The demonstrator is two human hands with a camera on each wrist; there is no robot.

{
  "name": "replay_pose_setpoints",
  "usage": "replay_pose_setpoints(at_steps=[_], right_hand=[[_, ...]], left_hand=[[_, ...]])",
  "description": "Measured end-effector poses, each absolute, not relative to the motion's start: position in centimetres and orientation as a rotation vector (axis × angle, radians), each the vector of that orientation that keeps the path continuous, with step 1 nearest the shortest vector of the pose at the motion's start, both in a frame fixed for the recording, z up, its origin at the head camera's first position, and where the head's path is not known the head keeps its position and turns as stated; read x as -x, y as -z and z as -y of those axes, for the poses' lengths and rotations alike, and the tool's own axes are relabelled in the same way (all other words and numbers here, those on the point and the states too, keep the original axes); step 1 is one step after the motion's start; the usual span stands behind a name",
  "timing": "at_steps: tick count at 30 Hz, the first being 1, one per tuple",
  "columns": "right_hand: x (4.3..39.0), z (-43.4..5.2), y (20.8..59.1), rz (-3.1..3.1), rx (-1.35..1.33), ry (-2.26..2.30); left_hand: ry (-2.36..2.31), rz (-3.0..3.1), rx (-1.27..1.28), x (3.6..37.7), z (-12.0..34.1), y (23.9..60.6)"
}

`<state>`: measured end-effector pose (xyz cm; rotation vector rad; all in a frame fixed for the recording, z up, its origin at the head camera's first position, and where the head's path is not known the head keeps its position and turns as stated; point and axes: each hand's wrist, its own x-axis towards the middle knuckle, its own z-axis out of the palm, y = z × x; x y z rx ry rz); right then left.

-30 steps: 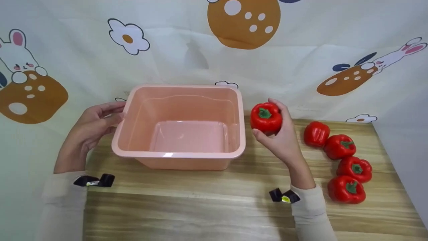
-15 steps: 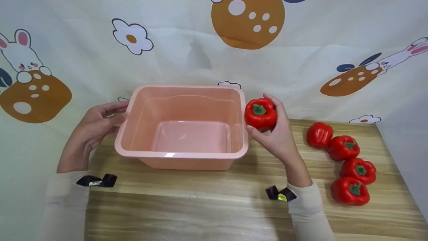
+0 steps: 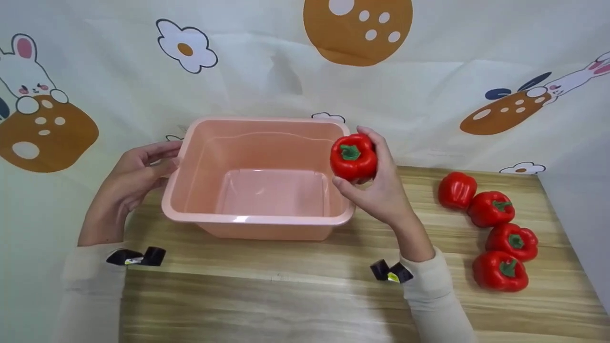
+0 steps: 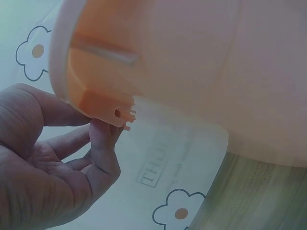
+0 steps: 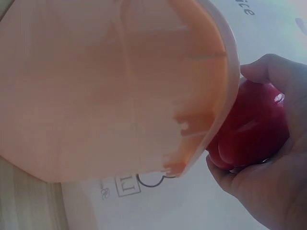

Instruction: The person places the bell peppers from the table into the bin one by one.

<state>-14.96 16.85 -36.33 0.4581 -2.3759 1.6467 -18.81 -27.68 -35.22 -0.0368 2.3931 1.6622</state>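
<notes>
A pink plastic basin (image 3: 267,219) stands on the wooden table. My left hand (image 3: 138,176) pinches its left rim; in the left wrist view, the fingers (image 4: 103,148) and thumb meet at the rim's underside. A red bell pepper (image 3: 353,159) with a green stem is in my right hand (image 3: 383,190), gripped between thumb and fingers over the basin's right rim. From the right wrist view, the rim partly hides this pepper (image 5: 254,124). Nothing lies on the part of the basin's floor that shows.
Several more red bell peppers (image 3: 491,209) lie in a curved row on the right side of the table (image 3: 267,305). Behind the basin hangs a pale cloth backdrop (image 3: 252,95) with rabbit and flower prints. A plain wall (image 3: 581,214) bounds the right side.
My right hand has carried the bell pepper leftward, from beside the basin to over its right rim. The left hand keeps its hold on the left rim.
</notes>
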Motion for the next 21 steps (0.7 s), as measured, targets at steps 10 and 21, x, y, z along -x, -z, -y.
replay_pose_setpoints(at_steps=[10, 21], right_hand=[[15.3, -15.0, 35.9, 2.441, -0.702, -1.508], [15.4, -14.3, 36.0, 2.524, -0.806, -1.230]], left_hand=[[-1.624, -2.435, 0.029, 18.7, 27.6, 35.0], [-1.584, -2.516, -0.019, 18.4, 27.2, 35.0]])
